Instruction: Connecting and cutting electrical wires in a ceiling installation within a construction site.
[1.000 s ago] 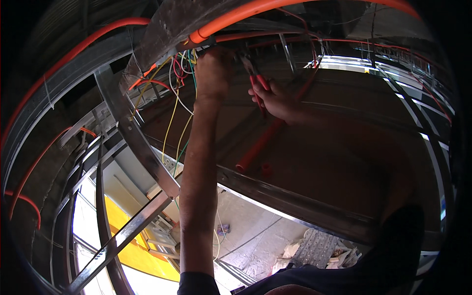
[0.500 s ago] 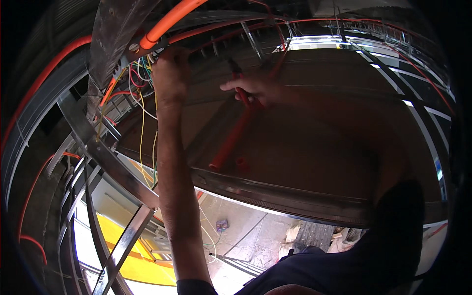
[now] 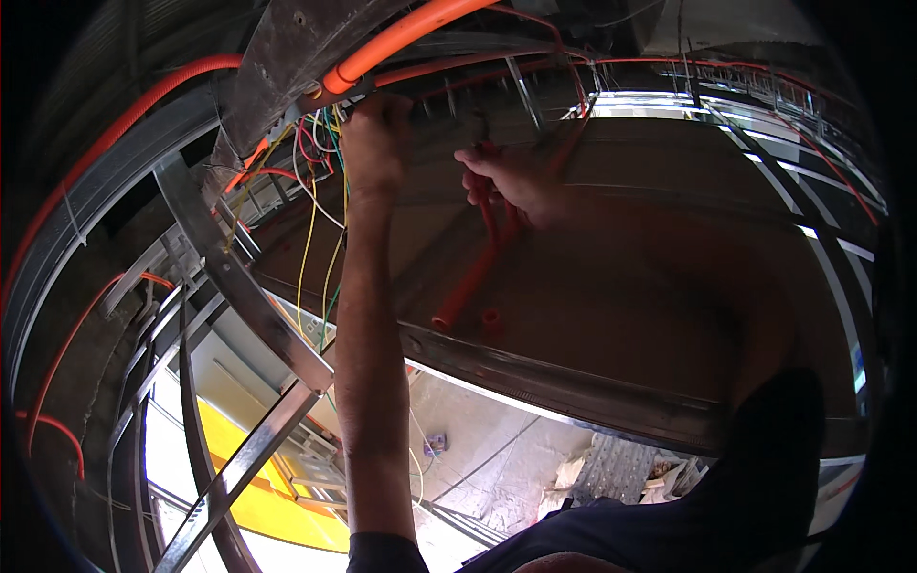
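Observation:
My left hand [image 3: 373, 143] is raised at the end of the orange conduit [image 3: 401, 43], beside a bundle of red, white, yellow and green wires [image 3: 315, 143]. Its back faces me and the fingers are closed; what they grip is hidden. To its right, my right hand [image 3: 506, 181] is wrapped round red-handled pliers [image 3: 485, 210], whose dark jaws point upward, apart from my left hand. The pliers' tips are dim and hard to make out.
A broad dark board [image 3: 621, 296] lies below my hands, with a red pipe [image 3: 463, 291] and a short piece [image 3: 492, 321] on it. Metal channels [image 3: 234, 277] cross at the left. Through the framing show a floor [image 3: 458, 439] and yellow surface [image 3: 229, 435] far below.
The view has shifted slightly. My right hand and the pliers have drawn a little away from my left hand compared with a second ago. My left hand stays at the conduit end.

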Motion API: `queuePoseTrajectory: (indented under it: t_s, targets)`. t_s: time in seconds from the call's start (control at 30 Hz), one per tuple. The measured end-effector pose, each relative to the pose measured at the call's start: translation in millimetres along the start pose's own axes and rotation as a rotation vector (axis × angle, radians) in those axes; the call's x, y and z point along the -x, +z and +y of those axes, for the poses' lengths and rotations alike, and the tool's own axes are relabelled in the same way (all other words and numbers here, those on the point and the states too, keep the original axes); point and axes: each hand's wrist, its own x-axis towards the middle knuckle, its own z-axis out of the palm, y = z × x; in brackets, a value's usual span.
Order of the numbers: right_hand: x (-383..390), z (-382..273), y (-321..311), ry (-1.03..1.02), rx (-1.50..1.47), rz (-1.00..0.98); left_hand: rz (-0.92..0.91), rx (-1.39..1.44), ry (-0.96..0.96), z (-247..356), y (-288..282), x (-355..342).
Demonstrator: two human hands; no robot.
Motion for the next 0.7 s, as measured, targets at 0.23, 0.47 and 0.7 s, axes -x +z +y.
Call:
queuePoseTrajectory:
  t_s: [0.23, 0.47, 0.7]
  targets:
    - [-8.3, -3.0, 19.6, -0.087, 0.163, 0.169, 0.006, 0.012, -0.021, 4.5, -1.7, -2.8]
    - [-23.2, 9.7, 23.2, -0.215, 0.309, 0.186, 0.021, -0.025, -0.035, 7.6, 1.8, -3.0]
    - [-36.8, 17.7, 30.8, -0.536, 0.603, 0.358, 0.021, 0.022, -0.011, 9.2, 0.3, -4.8]
